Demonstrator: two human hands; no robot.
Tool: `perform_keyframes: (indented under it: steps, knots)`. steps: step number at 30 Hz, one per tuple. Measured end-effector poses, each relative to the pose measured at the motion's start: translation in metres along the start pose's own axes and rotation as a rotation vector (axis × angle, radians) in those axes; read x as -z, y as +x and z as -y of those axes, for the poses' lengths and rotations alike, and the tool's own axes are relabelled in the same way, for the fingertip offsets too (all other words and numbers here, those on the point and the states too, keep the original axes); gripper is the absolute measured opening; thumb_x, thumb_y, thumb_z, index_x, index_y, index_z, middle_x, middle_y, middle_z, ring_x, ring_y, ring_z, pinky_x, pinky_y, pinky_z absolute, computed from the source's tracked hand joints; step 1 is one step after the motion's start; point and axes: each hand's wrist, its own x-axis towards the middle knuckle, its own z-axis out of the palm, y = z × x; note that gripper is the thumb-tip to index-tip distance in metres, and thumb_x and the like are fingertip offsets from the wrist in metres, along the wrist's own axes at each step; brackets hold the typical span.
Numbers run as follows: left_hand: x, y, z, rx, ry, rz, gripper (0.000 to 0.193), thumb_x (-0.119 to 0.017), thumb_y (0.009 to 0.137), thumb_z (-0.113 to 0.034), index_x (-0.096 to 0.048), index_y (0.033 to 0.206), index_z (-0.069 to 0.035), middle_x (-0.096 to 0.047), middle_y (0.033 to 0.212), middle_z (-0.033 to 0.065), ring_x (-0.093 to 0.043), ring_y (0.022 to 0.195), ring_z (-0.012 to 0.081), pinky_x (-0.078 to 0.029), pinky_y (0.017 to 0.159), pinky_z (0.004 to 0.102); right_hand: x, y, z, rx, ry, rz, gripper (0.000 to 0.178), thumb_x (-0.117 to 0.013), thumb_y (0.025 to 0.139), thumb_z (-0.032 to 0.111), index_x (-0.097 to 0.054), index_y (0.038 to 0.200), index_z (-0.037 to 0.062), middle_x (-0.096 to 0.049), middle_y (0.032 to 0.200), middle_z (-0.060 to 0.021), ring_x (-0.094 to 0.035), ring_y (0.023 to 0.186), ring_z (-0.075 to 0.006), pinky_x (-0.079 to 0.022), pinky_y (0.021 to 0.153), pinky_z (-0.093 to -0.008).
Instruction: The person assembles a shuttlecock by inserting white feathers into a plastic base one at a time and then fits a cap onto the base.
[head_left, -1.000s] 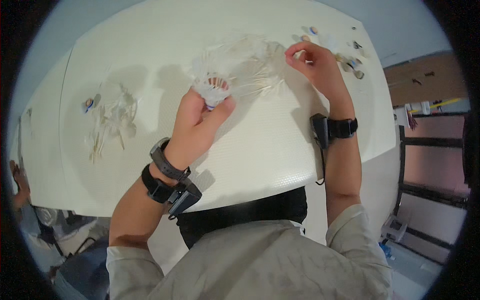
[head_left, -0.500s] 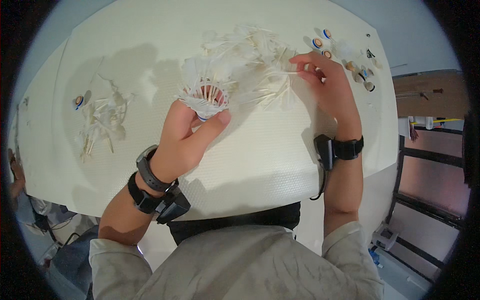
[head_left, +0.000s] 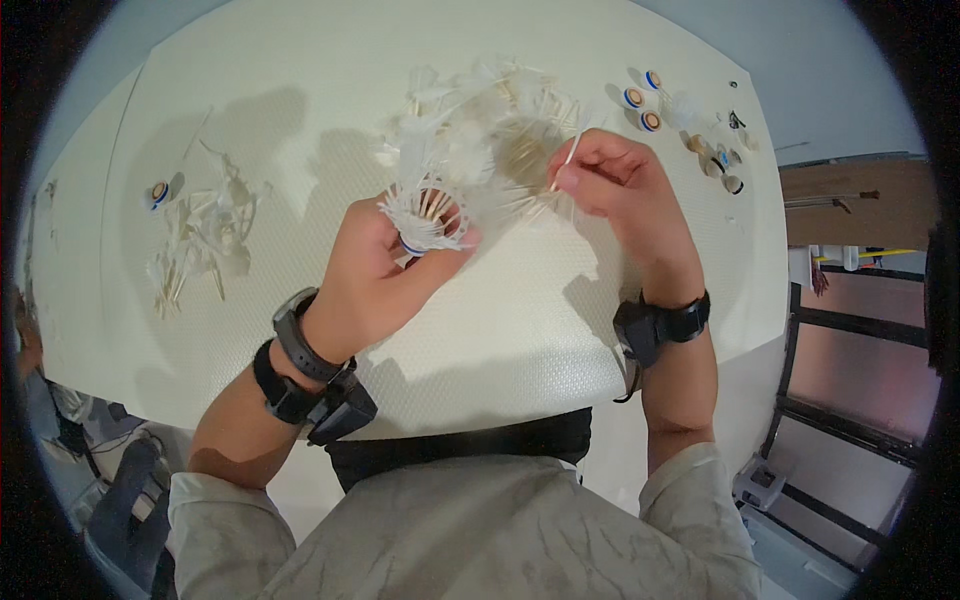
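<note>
My left hand [head_left: 365,275] is closed round the base of a white feather shuttlecock [head_left: 424,222]. Its ring of quills opens upward and away from me, and a blue band shows low on it. To the right, my right hand [head_left: 628,195] pinches a single white feather [head_left: 573,150] between thumb and fingers, its thin shaft standing nearly upright. Both hands are apart, with the shuttlecock and the feather not touching. Just beyond them a loose heap of white feathers [head_left: 500,100] spreads over the table, partly blurred.
A smaller feather pile [head_left: 205,230] lies on the left of the white table [head_left: 480,350], beside a cork base [head_left: 160,191] with a blue band. Several more cork bases [head_left: 634,98] and small round pieces [head_left: 714,166] are scattered at the far right. A brown surface [head_left: 850,205] stands beyond the right edge.
My right hand has drawn left and slightly nearer to me, and the feather in it has turned from level to nearly upright. The shuttlecock has shifted slightly right in my left hand.
</note>
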Motion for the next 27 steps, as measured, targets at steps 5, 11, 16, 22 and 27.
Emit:
perform_keyframes:
  steps: [5,11,16,22,27]
  knots:
    - [-0.001,0.001,-0.001,0.055,-0.085,0.019,0.016,-0.068,0.098,-0.009,-0.066,0.111,0.0,-0.068,0.096,0.0031,-0.063,0.087,0.012,-0.052,0.08,0.0289,-0.042,-0.007,-0.004,0.023,0.166,0.132,0.007,-0.074,0.092,0.005,-0.073,0.097,0.0005,-0.071,0.097,-0.0034,-0.067,0.089,-0.0103,-0.052,0.083,-0.0252]
    - [0.003,-0.001,0.013,-0.051,-0.047,0.037,0.015,-0.072,0.092,-0.007,-0.07,0.103,0.003,-0.067,0.08,0.0037,-0.06,0.072,0.0086,-0.049,0.064,0.0279,-0.056,-0.01,0.007,0.03,0.32,0.259,0.007,-0.071,0.093,0.002,-0.073,0.098,-0.003,-0.07,0.097,-0.0067,-0.068,0.094,-0.014,-0.054,0.084,-0.0287]
    - [0.002,-0.003,0.011,-0.073,-0.034,0.038,0.017,-0.068,0.094,-0.002,-0.067,0.11,0.003,-0.07,0.092,0.0058,-0.064,0.077,0.0107,-0.053,0.068,0.0287,-0.06,-0.011,0.002,0.159,0.12,0.105,0.007,-0.073,0.092,0.003,-0.073,0.097,-0.0006,-0.069,0.094,-0.0047,-0.067,0.088,-0.0118,-0.052,0.078,-0.0252]
    - [0.002,-0.002,0.009,-0.13,0.073,0.034,0.013,-0.071,0.094,-0.005,-0.07,0.104,0.003,-0.071,0.086,0.006,-0.063,0.07,0.0096,-0.052,0.061,0.0266,-0.05,-0.01,-0.003,0.307,-0.138,0.061,0.008,-0.074,0.092,0.004,-0.074,0.099,0.0021,-0.069,0.093,-0.0006,-0.064,0.082,-0.0071,-0.049,0.071,-0.0217]
    - [-0.004,0.0,0.005,-0.291,0.182,-0.167,0.013,-0.07,0.085,-0.004,-0.07,0.098,0.0,-0.071,0.086,0.0086,-0.063,0.074,0.0144,-0.052,0.068,0.0298,-0.054,-0.017,0.001,0.331,-0.012,-0.077,0.009,-0.073,0.091,0.0,-0.073,0.1,-0.0002,-0.071,0.096,-0.0035,-0.061,0.079,-0.0071,-0.046,0.067,-0.0222]
